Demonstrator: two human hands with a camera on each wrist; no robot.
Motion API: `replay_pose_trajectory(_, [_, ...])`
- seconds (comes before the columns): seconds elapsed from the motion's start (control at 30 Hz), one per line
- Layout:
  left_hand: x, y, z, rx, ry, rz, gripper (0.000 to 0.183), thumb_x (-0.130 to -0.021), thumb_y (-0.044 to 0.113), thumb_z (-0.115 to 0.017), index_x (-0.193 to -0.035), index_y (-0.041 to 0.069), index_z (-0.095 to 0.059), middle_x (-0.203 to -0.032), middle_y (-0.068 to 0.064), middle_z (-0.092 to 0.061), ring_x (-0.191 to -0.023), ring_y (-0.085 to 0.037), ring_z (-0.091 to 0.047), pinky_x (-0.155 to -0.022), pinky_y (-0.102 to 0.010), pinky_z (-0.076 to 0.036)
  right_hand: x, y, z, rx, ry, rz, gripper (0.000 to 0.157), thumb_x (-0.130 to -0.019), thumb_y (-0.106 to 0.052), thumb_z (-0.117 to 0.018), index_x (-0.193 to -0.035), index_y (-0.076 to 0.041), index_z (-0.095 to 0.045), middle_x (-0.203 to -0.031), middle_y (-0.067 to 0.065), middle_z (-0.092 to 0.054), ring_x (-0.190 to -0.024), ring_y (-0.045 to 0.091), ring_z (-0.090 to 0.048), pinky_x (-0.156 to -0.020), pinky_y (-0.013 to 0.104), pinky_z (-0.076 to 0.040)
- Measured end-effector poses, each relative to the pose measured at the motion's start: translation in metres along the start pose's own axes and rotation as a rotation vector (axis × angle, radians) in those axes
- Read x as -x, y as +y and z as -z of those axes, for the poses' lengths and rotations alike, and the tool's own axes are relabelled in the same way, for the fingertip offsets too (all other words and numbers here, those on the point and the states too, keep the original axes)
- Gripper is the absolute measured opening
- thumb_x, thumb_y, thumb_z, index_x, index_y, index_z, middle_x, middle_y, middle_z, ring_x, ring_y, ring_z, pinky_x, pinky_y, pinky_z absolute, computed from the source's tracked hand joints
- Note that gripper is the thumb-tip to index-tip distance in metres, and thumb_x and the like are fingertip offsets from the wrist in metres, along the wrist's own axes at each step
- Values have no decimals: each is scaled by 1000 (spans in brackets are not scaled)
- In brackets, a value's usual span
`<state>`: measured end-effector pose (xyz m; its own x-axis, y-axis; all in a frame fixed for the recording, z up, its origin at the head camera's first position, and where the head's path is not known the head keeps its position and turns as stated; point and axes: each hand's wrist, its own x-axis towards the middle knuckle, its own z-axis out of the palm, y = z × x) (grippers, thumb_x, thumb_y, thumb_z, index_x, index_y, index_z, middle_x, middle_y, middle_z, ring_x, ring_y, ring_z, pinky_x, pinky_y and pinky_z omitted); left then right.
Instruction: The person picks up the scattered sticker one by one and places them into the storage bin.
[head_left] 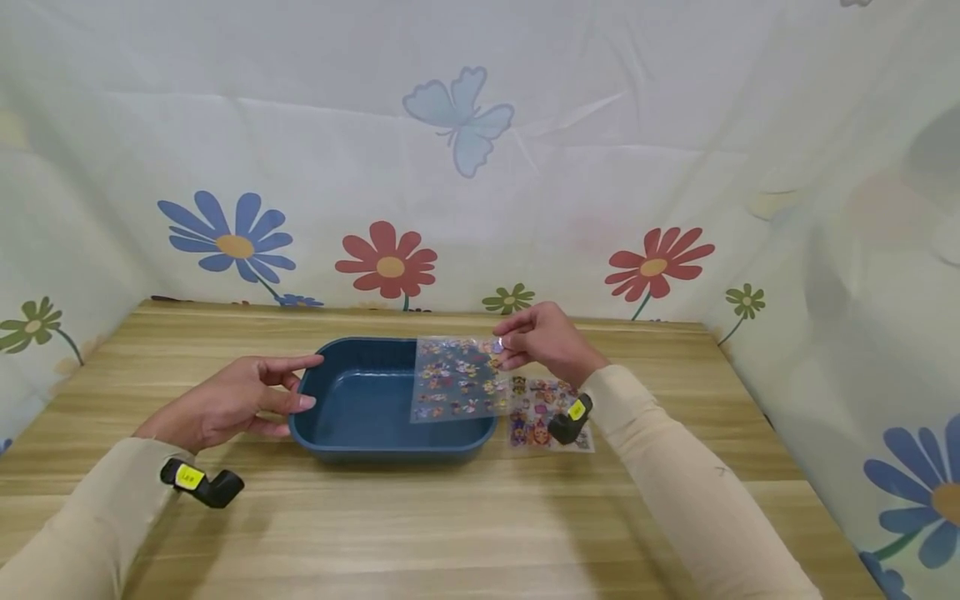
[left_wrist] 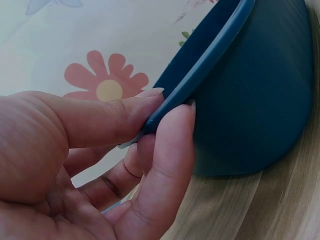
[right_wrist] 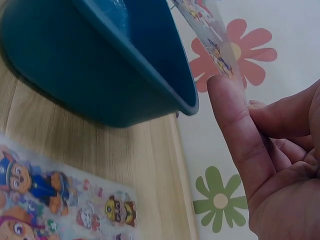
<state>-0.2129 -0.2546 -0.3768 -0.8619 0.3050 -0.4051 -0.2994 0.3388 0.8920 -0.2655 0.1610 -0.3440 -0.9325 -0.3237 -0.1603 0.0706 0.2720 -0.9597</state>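
Observation:
A dark blue plastic basin [head_left: 360,417] with rounded corners stands on the wooden table. My left hand [head_left: 240,400] pinches its left rim between thumb and fingers, as the left wrist view shows close up. Over the basin's right part, a clear sticker sheet [head_left: 459,379] with small cartoon figures is held up. My right hand [head_left: 547,340] pinches that sheet at its right edge; in the right wrist view the sheet [right_wrist: 212,37] rises from between thumb and finger. A second sticker sheet [head_left: 536,429], with larger cartoon dogs, lies on the table right of the basin, partly behind the right wrist.
The wood-grain table [head_left: 420,533] ends at a white cloth backdrop [head_left: 315,167] printed with flowers and a butterfly. The same cloth hangs along both sides. A small black camera [head_left: 204,483] sits on the left wrist, another [head_left: 570,421] on the right.

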Motion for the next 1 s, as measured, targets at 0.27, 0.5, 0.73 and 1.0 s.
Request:
replay_pose_trajectory(0.27, [-1,1,1,-1,2,0,88,-82,24,-80,-155,23,-32,-111,-9,-46,-80,-19,-67,-80,-42,-60,-2,-9,-11,-19,-31,14,24,-94,7,-56,-117,11,-62,-91,20,-69,-72,20,-72,-72,36,-62])
replay_pose_trajectory(0.5, [0,2,0,2,4,12,89,-81,24,-81,-155,23,-32,-111,-9,-46,-82,-19,-66,-80,-41,-60,-4,-12,-19,-21,-33,13,24,-94,6,-56,-117,11,-62,-92,20,-69,-71,21,-72,-71,37,-62])
replay_pose_trajectory(0.73, [3,0,1,10,9,23,89,-81,24,-81,-155,24,-32,-111,-9,-44,-79,-19,-66,-78,-40,-61,-10,-13,-27,3,-32,7,25,-94,5,-57,-118,11,-62,-104,23,-68,-75,21,-73,-73,37,-62])
replay_pose_trajectory(1.0, [1,3,-1,16,12,35,90,-80,25,-81,-155,25,-31,-114,-10,-44,-83,-21,-67,-79,-40,-60,-17,-14,-33,31,-43,14,24,-94,4,-59,-117,10,-63,-103,23,-69,-76,22,-74,-73,37,-62])
